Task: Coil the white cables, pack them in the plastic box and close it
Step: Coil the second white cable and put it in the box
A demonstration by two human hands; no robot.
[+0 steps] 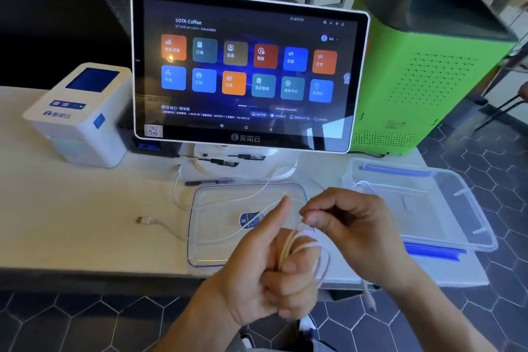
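Note:
My left hand (265, 268) is closed around a partly coiled white cable (307, 246), thumb up, just in front of the table edge. My right hand (348, 226) pinches the same cable above the loops. The cable's free length runs back over a clear lid (205, 226) lying flat on the table. A second white cable (160, 221) with a USB plug lies left of the lid. The clear plastic box (457, 226) with blue clips stands open at the right, with another white cable (364, 185) at its left end.
A touchscreen terminal (248, 71) stands behind the lid, a white receipt printer (77, 114) at the left, a green machine (428, 66) at the right. Pens (220, 161) lie under the screen. The table edge runs close to my hands.

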